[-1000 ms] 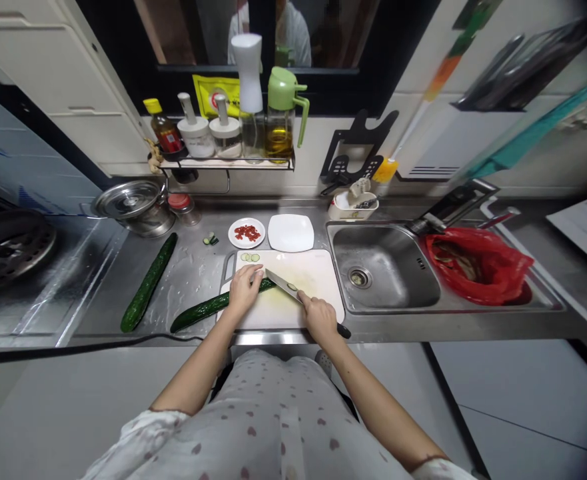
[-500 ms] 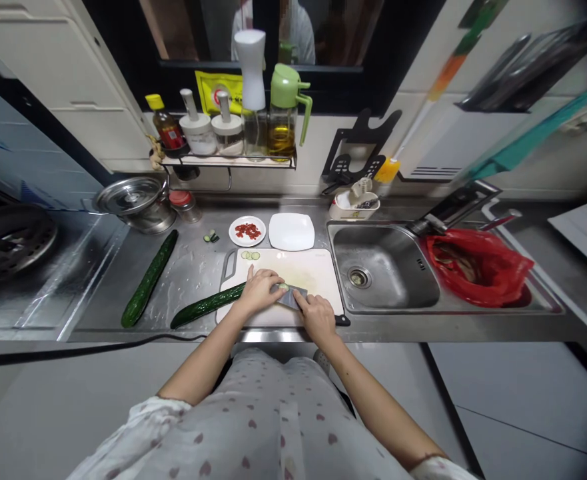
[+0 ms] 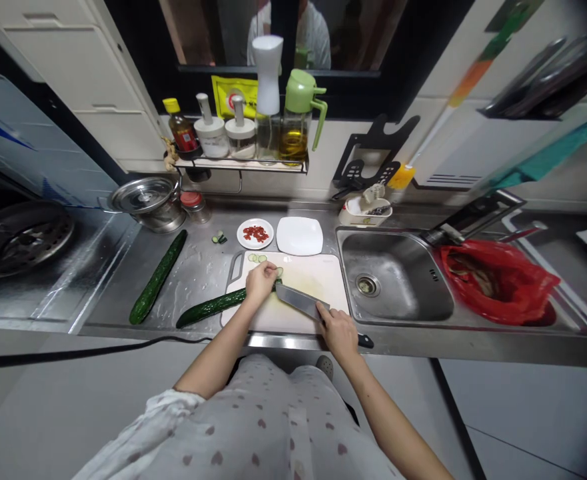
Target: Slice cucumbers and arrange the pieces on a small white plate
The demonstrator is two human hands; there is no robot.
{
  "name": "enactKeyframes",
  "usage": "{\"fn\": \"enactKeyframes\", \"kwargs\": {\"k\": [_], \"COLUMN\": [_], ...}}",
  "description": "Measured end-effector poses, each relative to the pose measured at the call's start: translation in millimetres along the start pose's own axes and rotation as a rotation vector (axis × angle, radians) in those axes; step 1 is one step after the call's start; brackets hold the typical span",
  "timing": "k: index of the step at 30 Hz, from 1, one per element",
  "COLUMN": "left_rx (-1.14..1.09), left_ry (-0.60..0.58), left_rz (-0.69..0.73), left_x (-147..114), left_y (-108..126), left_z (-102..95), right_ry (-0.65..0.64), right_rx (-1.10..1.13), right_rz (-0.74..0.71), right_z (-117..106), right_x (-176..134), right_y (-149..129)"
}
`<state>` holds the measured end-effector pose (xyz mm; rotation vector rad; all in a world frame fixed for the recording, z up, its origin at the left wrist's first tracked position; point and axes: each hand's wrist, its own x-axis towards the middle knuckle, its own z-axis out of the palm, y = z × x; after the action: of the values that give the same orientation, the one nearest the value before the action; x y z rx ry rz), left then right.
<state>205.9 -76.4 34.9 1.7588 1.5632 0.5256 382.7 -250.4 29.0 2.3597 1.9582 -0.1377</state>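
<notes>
My left hand (image 3: pixel 260 280) is closed with its fingertips pinched on a thin cucumber slice (image 3: pixel 280 273), just above the white cutting board (image 3: pixel 318 277). Under that hand and wrist lies a dark green cucumber (image 3: pixel 212 309), whose uncut end reaches off the board's left side onto the counter. My right hand (image 3: pixel 340 335) grips the black handle of a kitchen knife (image 3: pixel 300 301). Its broad blade slants across the board, tip near the cucumber's cut end. A few pale cucumber slices (image 3: pixel 257 258) rest at the board's upper left.
A second cucumber (image 3: pixel 157 279) lies on the left counter. Behind the board are a small plate of chopped red pieces (image 3: pixel 242 243) and a white square plate (image 3: pixel 300 235). To the right is a sink (image 3: pixel 396 273) with a red bag (image 3: pixel 498 283); a lidded pot (image 3: pixel 153 210) stands back left.
The knife has moved right, away from the left hand, baring more of its blade. My left hand has drawn its fingers together on a slice. The whole view has shifted slightly.
</notes>
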Motion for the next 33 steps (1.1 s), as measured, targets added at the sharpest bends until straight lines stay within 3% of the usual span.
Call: {"fn": "enactKeyframes", "kwargs": {"k": [6,15,33], "left_rx": [0.012,0.173,0.349], "left_ry": [0.106,0.101,0.108], "left_rz": [-0.194,-0.217,-0.076], "left_x": [38,72,65], "left_y": [-20,-32,-38], "left_z": [-0.3,11.9,10.7], "right_ry": [-0.002,-0.028,-0.001], "right_rx": [-0.006,0.029,0.087], "right_rz": [0.062,0.115,0.121], "right_z": [1,-3,-3], "right_x": [-3,0,4], "right_y": [8,8,11]}}
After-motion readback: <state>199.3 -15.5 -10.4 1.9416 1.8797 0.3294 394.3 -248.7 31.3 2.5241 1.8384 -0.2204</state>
